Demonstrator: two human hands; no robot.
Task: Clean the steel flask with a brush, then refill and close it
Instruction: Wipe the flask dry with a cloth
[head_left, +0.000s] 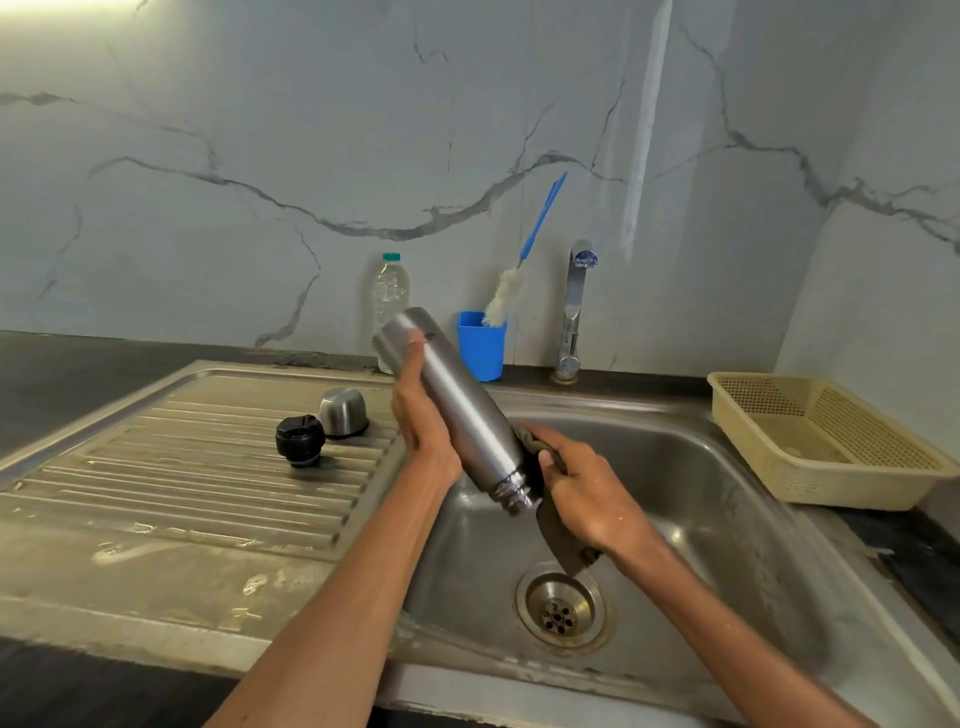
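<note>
Now my left hand grips the uncapped steel flask, my right hand clutches a cloth at its neck (brush parked beyond); refilling and closing remain.

The flask is tilted above the sink's left edge, its mouth down. On the drainboard at left stand the stopper and cup. The bottle, holder with brush, and tap stand behind; the basket is at right.

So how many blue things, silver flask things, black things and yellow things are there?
Blue: 2, cup, brush
Silver: 2, flask, steel cap
Black: 1, stopper
Yellow: 1, basket
Total: 6
</note>
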